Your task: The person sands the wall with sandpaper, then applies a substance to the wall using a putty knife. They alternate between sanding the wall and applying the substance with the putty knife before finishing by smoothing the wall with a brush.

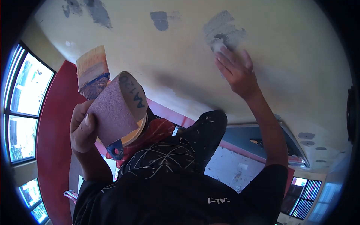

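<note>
My left hand (83, 125) is closed round a curled sheet of sandpaper (112, 108), pinkish on its grit side and marked "AA120" on the back. It also holds a wide paintbrush (92, 69) with pale bristles; the sheet hides most of its handle. My right hand (238, 73) reaches up to the cream wall (187, 52), fingers pressing a small whitish piece (218, 45) against a grey filler patch (225, 24). I cannot tell what this piece is. Behind the sandpaper shows the rim of a pale tub (135, 135).
More grey patches (159, 20) mark the wall, some at the far right. A red cloth (155, 137) lies at my waist by a paint-spotted dark trouser leg (212, 131). Windows (30, 90) and a red wall (56, 131) stand left; a dark green board (247, 138) lies right.
</note>
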Demonstrator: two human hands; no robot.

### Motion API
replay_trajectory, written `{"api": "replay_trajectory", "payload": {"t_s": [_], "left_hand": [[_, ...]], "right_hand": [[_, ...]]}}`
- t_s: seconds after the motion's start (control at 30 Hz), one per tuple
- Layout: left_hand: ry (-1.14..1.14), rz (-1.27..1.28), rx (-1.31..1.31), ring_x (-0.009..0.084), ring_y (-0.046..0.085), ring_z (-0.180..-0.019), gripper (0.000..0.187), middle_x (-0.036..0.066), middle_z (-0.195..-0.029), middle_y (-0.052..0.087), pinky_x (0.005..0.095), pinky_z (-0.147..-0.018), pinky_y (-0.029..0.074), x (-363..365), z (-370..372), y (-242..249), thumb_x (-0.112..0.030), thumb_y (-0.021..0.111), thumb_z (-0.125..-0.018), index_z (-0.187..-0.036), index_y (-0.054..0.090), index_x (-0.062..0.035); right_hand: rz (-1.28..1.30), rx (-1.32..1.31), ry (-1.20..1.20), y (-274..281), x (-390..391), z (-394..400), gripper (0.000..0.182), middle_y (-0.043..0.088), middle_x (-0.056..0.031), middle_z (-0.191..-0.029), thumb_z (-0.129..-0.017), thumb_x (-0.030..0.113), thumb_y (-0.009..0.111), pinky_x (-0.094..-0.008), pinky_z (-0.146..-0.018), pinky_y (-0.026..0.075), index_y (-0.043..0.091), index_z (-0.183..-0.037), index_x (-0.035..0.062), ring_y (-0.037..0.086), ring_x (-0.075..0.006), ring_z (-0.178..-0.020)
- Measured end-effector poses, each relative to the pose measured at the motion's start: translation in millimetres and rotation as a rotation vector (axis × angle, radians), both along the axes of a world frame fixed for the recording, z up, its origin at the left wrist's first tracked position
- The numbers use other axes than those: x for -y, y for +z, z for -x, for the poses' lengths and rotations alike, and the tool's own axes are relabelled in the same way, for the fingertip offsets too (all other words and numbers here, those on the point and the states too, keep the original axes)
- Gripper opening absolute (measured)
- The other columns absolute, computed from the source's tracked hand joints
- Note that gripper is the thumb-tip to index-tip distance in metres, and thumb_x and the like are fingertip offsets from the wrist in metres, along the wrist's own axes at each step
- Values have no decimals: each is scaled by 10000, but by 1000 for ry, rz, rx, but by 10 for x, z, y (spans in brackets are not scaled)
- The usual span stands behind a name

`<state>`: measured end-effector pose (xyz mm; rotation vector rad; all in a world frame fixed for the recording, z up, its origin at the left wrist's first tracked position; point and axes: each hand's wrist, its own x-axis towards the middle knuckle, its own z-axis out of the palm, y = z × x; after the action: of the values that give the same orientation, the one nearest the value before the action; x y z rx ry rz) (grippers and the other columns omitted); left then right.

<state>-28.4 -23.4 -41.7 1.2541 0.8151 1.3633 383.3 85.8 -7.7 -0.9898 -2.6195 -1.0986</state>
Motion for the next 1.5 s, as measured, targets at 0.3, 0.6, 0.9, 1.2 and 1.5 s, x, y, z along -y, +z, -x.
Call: {"api": "replay_trajectory", "payload": {"t_s": [0.3, 0.6, 0.9, 1.2, 1.5], "left_hand": [[-159, -52, 70, 171, 596, -902, 448, 136, -1013, 619, 302, -817, 434, -71, 247, 9, -289, 537, -893, -1162, 504, 68], [-148, 16, 162, 189, 586, -979, 446, 152, -1101, 593, 307, -873, 433, -104, 279, -114, -262, 521, -903, -1201, 479, 66], [-103, -41, 206, 179, 615, -752, 300, 123, -899, 601, 272, -639, 490, -56, 249, -24, -92, 540, -884, -1127, 495, 79], [-119, -56, 76, 187, 605, -882, 417, 154, -1021, 600, 287, -771, 462, -143, 173, -38, -256, 507, -915, -1158, 487, 83], [-197, -25, 161, 192, 604, -943, 445, 164, -1070, 604, 299, -840, 449, -55, 410, -134, -259, 533, -895, -1171, 480, 87]], "right_hand": [[-107, 94, -12, -17, -280, 281, 234, 569, 13, -1227, -847, 143, 497, -435, -1056, 196, 646, -1026, 126, 427, -102, -1248], [-21, 31, 62, 128, 80, 145, 226, 573, 21, -1228, -851, 144, 496, -441, -1064, 182, 645, -1018, 115, 438, -106, -1244], [-52, 104, -12, 311, -99, -80, 207, 588, 32, -1204, -847, 115, 501, -463, -1066, 164, 656, -983, 134, 459, -97, -1227], [-29, -3, 85, 268, -14, 241, 204, 585, 36, -1202, -851, 118, 501, -485, -1062, 164, 644, -995, 131, 459, -96, -1228], [-80, 10, -85, 376, 19, -89, 187, 588, 39, -1205, -847, 128, 526, -462, -1048, 182, 654, -981, 150, 466, -111, -1224]]}}
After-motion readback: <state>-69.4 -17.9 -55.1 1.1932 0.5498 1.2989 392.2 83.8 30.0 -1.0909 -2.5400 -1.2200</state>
